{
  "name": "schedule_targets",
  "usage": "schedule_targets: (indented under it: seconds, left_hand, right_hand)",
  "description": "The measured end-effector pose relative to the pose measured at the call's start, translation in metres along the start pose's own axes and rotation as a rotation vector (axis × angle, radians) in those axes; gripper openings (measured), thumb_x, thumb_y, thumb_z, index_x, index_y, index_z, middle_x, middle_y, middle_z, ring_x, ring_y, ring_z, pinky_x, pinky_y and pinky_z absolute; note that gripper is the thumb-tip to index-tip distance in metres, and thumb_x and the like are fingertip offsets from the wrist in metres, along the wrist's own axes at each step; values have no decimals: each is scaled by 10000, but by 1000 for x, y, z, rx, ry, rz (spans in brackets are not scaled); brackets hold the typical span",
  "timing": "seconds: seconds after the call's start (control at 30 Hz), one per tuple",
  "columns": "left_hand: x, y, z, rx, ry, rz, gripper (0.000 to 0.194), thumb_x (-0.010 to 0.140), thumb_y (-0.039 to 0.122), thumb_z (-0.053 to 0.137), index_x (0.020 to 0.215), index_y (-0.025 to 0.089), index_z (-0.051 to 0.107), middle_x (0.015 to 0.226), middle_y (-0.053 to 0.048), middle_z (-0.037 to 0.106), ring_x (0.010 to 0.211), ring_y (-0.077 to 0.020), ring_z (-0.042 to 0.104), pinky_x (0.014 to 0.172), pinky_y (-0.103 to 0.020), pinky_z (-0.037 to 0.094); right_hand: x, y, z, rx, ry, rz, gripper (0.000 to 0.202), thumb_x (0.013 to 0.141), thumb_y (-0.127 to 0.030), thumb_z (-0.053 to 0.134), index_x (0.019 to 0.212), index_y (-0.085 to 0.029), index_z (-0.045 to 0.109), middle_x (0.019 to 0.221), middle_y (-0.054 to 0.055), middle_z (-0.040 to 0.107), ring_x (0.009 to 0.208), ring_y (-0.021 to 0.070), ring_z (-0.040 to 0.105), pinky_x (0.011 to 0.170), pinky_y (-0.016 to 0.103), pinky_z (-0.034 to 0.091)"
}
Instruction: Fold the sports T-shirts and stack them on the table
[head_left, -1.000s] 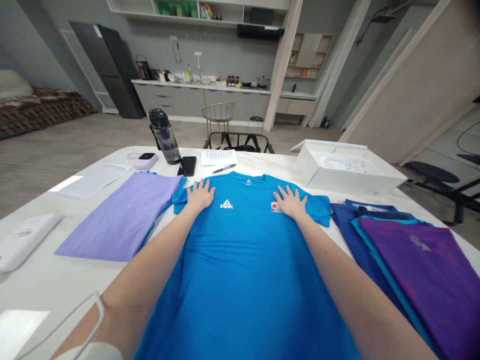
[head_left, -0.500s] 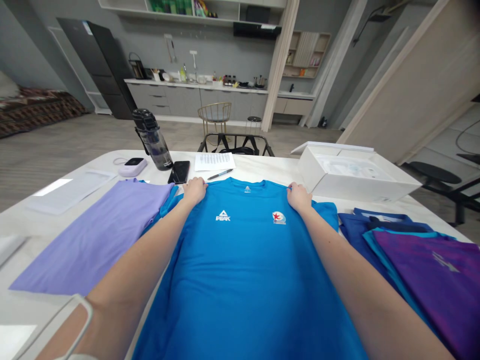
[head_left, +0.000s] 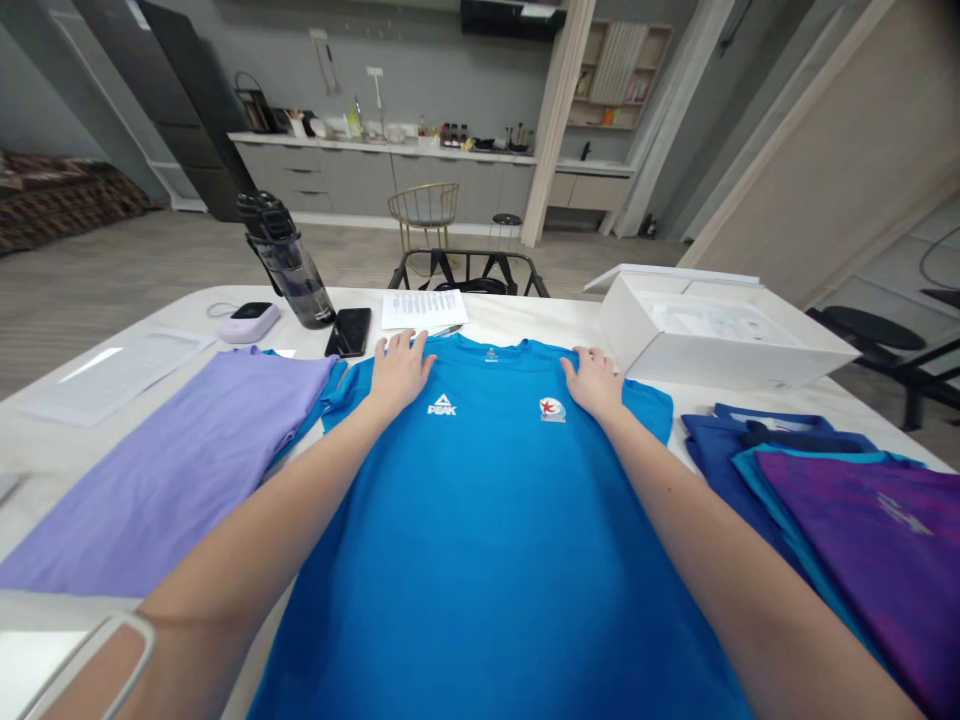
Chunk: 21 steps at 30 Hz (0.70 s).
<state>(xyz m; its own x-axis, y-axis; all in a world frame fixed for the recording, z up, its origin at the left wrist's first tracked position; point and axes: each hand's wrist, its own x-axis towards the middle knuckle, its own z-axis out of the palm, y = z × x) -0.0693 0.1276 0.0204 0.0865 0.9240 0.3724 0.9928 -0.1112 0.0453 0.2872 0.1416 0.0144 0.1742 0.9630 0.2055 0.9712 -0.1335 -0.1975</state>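
A blue T-shirt [head_left: 480, 500] lies spread face up on the white table, its collar at the far side, with a white PEAK logo and a round red-star badge on the chest. My left hand [head_left: 403, 370] rests flat on its left shoulder, fingers spread. On the opposite shoulder lies my right hand [head_left: 594, 380], palm down with the thumb apart. Neither hand pinches the cloth. To the left is a folded lilac shirt [head_left: 187, 460] with some blue cloth under it. A stack of folded clothes, a purple shirt [head_left: 855, 530] on top, sits at the right.
An open white box [head_left: 727, 340] stands at the back right. Along the back left are a water bottle [head_left: 292, 270], a phone [head_left: 349, 332], a lilac device [head_left: 249, 323] and a printed sheet [head_left: 424, 309]. A black chair [head_left: 469, 272] stands beyond the far edge.
Both hands have let go of the T-shirt's shoulder edges and now lie flat with fingers spread. The left hand has shifted slightly inward. The view has tilted down a little.
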Motion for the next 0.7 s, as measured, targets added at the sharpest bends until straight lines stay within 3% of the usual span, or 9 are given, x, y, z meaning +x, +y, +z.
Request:
schedule_targets:
  seconds: [0.1, 0.2, 0.33, 0.43, 0.53, 0.7]
  left_hand:
    - [-31, 2, -3, -25, -118, -47, 650, 1020, 558, 296, 1580, 232, 338, 1655, -144, 288, 1505, -367, 278, 1180, -580, 268]
    - [-52, -15, 0, -43, -245, -188, 762, 998, 639, 242, 1623, 203, 243, 1682, -164, 206, 1529, -395, 226, 1179, -598, 281]
    - [-55, -48, 2, -57, -353, -258, 873, 949, 745, 207, 1619, 189, 268, 1672, -157, 246, 1536, -401, 204, 1217, -604, 203]
    - [-51, -57, -4, -49, -389, -249, 870, 950, 745, 196, 1615, 193, 283, 1684, -138, 215, 1547, -393, 171, 1229, -588, 184]
    - [-56, -40, -15, -24, -339, -159, 800, 984, 686, 190, 1618, 205, 270, 1693, -122, 189, 1558, -351, 157, 1235, -599, 145]
    - [-82, 18, -33, -56, -321, 48, 735, 996, 680, 183, 1610, 289, 289, 1699, -69, 178, 1568, -324, 133, 1227, -646, 95]
  right_hand:
    - [-29, 18, -7, 9, -105, -33, 620, 1033, -600, 237, 1529, -274, 417, 1625, 115, 353, 1449, 338, 353, 1148, 625, 300]
    - [-50, 43, -13, 10, -170, -2, 690, 1020, -645, 169, 1581, -285, 344, 1675, 80, 259, 1510, 342, 258, 1175, 664, 231]
    - [-55, 72, -16, -55, -250, 47, 757, 990, -704, 129, 1616, -303, 271, 1689, 55, 220, 1533, 349, 205, 1183, 687, 181]
    - [-49, 82, -18, -127, -300, 49, 766, 972, -730, 124, 1626, -344, 223, 1702, 28, 174, 1544, 364, 152, 1165, 731, 145]
    - [-48, 79, -23, -140, -309, 45, 772, 966, -737, 125, 1627, -350, 221, 1706, 34, 156, 1539, 398, 136, 1147, 756, 142]
    - [-78, 48, -33, -138, -187, -98, 747, 982, -716, 137, 1624, -345, 234, 1712, 35, 116, 1546, 400, 83, 1133, 784, 96]
